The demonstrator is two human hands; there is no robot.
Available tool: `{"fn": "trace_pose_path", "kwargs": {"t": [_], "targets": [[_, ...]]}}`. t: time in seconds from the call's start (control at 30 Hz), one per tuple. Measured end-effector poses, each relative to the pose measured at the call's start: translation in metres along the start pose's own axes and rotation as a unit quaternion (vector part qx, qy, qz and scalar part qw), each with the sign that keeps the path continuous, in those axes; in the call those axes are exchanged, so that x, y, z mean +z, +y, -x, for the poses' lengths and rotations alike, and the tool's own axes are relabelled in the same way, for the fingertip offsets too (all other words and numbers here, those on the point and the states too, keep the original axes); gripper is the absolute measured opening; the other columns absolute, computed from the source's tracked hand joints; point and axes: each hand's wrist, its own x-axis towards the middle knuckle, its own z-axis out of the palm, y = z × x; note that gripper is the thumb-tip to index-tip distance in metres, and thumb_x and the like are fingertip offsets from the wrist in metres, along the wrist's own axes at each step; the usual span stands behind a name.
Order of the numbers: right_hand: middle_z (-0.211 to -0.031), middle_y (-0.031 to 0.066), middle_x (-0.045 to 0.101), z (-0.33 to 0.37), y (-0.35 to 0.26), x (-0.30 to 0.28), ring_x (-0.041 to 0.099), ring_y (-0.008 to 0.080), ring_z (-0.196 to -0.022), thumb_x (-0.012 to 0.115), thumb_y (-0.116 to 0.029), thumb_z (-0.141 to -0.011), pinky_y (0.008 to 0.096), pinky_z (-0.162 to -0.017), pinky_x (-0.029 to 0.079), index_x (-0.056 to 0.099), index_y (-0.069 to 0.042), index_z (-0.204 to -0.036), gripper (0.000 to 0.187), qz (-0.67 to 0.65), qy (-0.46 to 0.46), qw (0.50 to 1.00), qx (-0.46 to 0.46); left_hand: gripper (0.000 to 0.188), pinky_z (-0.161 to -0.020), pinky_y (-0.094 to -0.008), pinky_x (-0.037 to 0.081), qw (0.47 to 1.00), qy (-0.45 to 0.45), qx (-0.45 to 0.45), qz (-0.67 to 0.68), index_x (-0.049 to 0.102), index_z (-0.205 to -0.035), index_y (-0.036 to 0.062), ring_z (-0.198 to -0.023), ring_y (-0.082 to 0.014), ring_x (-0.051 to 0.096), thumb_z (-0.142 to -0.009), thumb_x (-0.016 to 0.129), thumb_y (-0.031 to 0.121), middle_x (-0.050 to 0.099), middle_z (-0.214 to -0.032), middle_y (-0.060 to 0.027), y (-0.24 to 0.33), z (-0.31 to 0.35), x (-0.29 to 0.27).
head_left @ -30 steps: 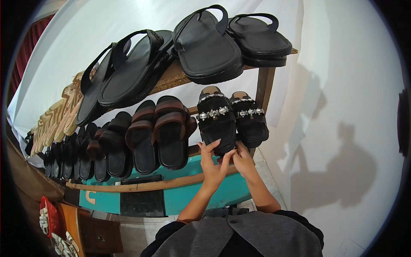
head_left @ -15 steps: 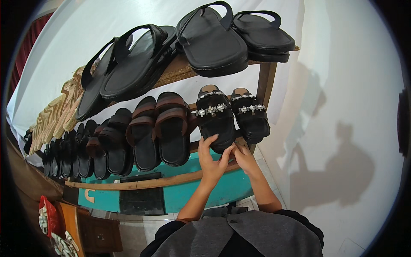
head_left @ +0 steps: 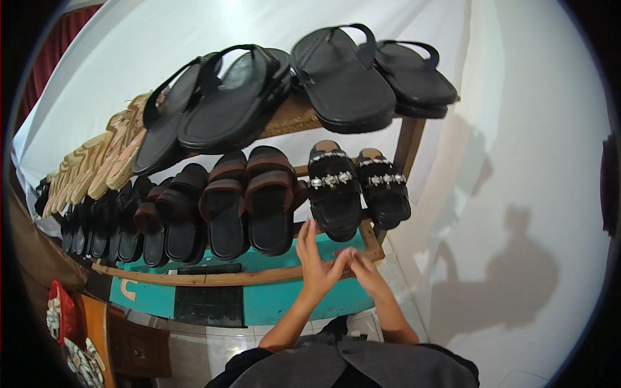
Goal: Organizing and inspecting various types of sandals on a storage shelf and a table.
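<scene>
My left hand is raised just below the jewelled sandals, its fingers stretched up and its thumb out to the right. It holds nothing. The fingers of my right hand reach up and to the left and meet the left thumb; no object shows between the hands. Closest to them is a black slide sandal with clear-stone straps and a tan heel patch, standing on the lower shelf. Its matching sandal stands to its right. Both hands appear apart from the pair.
Brown-strapped black slides and more dark sandals line the lower shelf leftward. Large black thong sandals and beige soles fill the upper shelf. A wooden rail crosses below. A white wall stands right; a wooden cabinet is lower left.
Both hands have come down off the jewelled sandal's toe and drawn slightly toward me. That sandal stands straighter beside its mate. The view has shifted a little.
</scene>
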Motion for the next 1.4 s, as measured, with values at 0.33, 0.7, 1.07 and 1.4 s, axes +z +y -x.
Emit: {"fn": "trace_pose_path", "kwargs": {"t": [0.33, 0.7, 1.07, 1.4], "targets": [[-0.109, 0.0132, 0.056, 0.012, -0.002, 0.076, 0.053, 0.0225, -0.103, 0.049, -0.001, -0.085, 0.0316, -0.089, 0.041, 0.055, 0.0, -0.103, 0.02, 0.181, 0.007, 0.956, -0.231, 0.039, -0.094, -0.0426, 0.031, 0.997, -0.044, -0.043, -0.045, 0.055, -0.111, 0.0057, -0.115, -0.0341, 0.039, -0.075, 0.066, 0.016, 0.04, -0.129, -0.0174, -0.005, 0.051, -0.076], [-0.116, 0.0163, 0.051, 0.015, 0.031, 0.275, 0.048, 0.0298, -0.111, 0.053, -0.008, -0.084, 0.0364, -0.094, 0.037, 0.056, -0.003, -0.105, 0.023, 0.215, -0.288, 0.895, -0.265, 0.034, -0.094, -0.0404, 0.033, 0.933, 0.181, -0.159, -0.266, 0.059, -0.104, 0.0068, -0.113, -0.0326, 0.042, -0.071, 0.068, 0.009, 0.043, -0.126, -0.0171, 0.009, 0.137, -0.279], [-0.123, 0.0129, 0.046, 0.137, 0.101, 0.559, 0.042, 0.0302, -0.118, 0.057, -0.011, -0.081, 0.0409, -0.099, 0.03, 0.055, -0.007, -0.108, 0.027, 0.14, -0.563, 0.768, -0.271, 0.032, -0.093, -0.0401, 0.034, 0.715, 0.382, -0.287, -0.51, 0.058, -0.104, 0.0065, -0.114, -0.032, 0.041, -0.073, 0.066, 0.011, 0.043, -0.126, -0.0155, 0.095, 0.315, -0.529], [-0.125, 0.0101, 0.043, 0.267, 0.153, 0.732, 0.037, 0.0311, -0.123, 0.056, -0.015, -0.082, 0.0511, -0.103, 0.022, 0.053, -0.011, -0.11, 0.028, 0.085, -0.697, 0.653, -0.285, 0.031, -0.094, -0.0396, 0.034, 0.529, 0.467, -0.356, -0.612, 0.057, -0.105, 0.0067, -0.114, -0.0312, 0.042, -0.075, 0.065, 0.012, 0.045, -0.124, -0.0143, 0.197, 0.446, -0.661]]}}
